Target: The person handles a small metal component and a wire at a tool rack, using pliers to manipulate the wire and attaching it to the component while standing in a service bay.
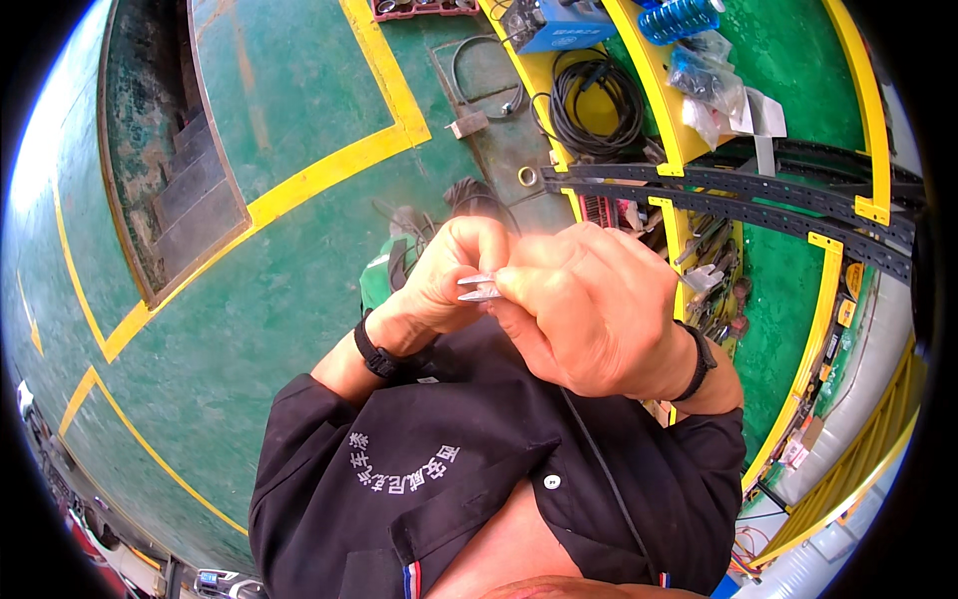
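In front of my chest, my right hand [594, 309] is closed round a small pair of pliers [481, 290]. Only two short, pointed metal jaws show past the thumb and forefinger, slightly apart and turned toward the left. The handles are hidden in the fist. My left hand [451, 268] is right beside the jaws, fingers curled and pinched together. Whatever it grips, if anything, is covered by the fingers. Both wrists wear dark bands, and the two hands nearly touch at the fingertips.
A yellow-edged shelf rack at right holds a coil of black cable [597, 105], a blue box [559, 25], blue bottle [679, 20] and plastic bags [709, 80]. Black perforated rails [738, 192] cross it. A green bag [375, 285] sits beyond my left hand; a recessed pit [185, 170] lies at left.
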